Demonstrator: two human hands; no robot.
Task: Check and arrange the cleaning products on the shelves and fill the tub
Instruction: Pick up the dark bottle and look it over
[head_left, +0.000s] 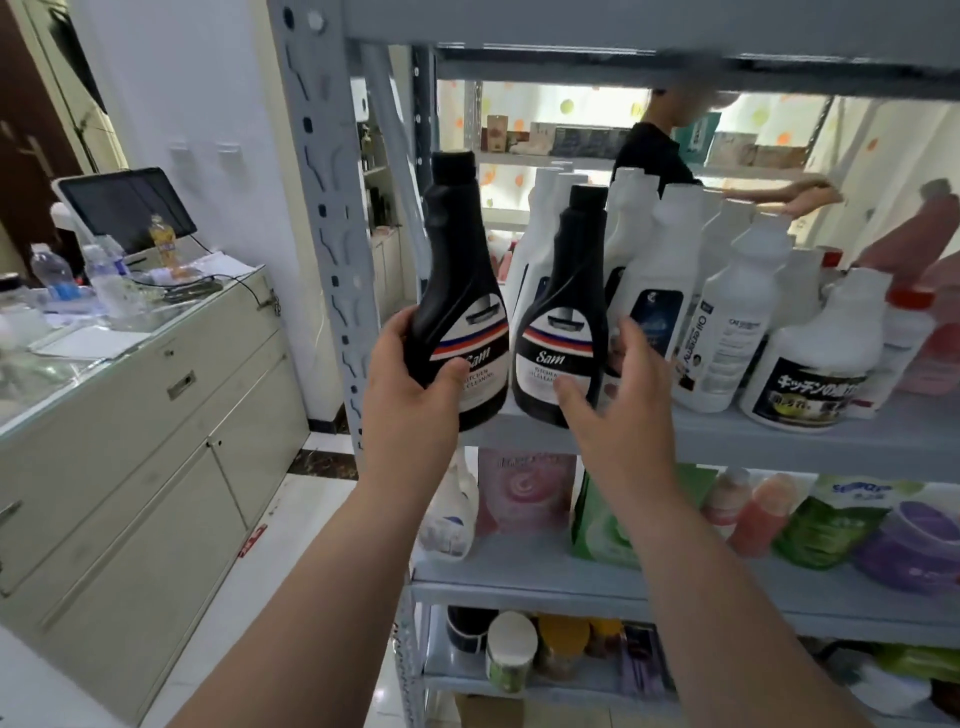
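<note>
Bottle (457, 291), glossy black plastic, in left hand (410, 379)

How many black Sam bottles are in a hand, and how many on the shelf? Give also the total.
Held black bottle, in left hand: 1
Other black bottle, on shelf: 1
Total: 2

The left grip (410, 376) holds a black bottle (457, 280). The right grip (618, 395), fingers spread, is by a second bottle (563, 312) on the shelf (779, 441).
</note>
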